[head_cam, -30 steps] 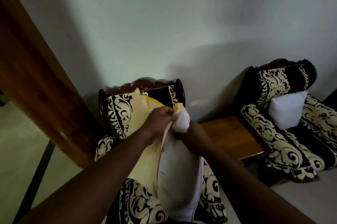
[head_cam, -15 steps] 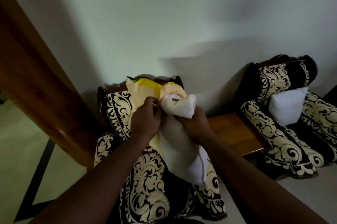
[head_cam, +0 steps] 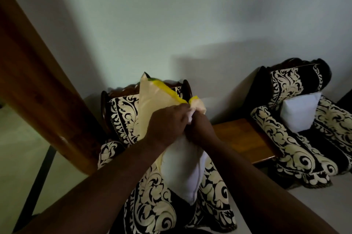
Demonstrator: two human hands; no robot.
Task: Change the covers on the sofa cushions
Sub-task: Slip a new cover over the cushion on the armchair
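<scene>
A white cushion insert (head_cam: 182, 172) hangs upright over the black and cream patterned armchair (head_cam: 152, 205). A cream cover with a yellow edge (head_cam: 154, 104) sits over the insert's top and stands up behind my hands. My left hand (head_cam: 167, 125) grips the cover's cloth at the insert's top. My right hand (head_cam: 200, 129) grips the insert just below its top corner, touching the left hand. The insert's top corner is hidden under the cover and my fingers.
A second white cushion (head_cam: 299, 113) leans on another patterned armchair (head_cam: 304, 148) at the right. A wooden side table (head_cam: 242, 138) stands between the chairs. A wooden door frame (head_cam: 38, 90) slants down the left. The pale wall is close behind.
The cover has been pulled over the insert's top corner, which showed bare half a second ago. My hands have closed together at the top.
</scene>
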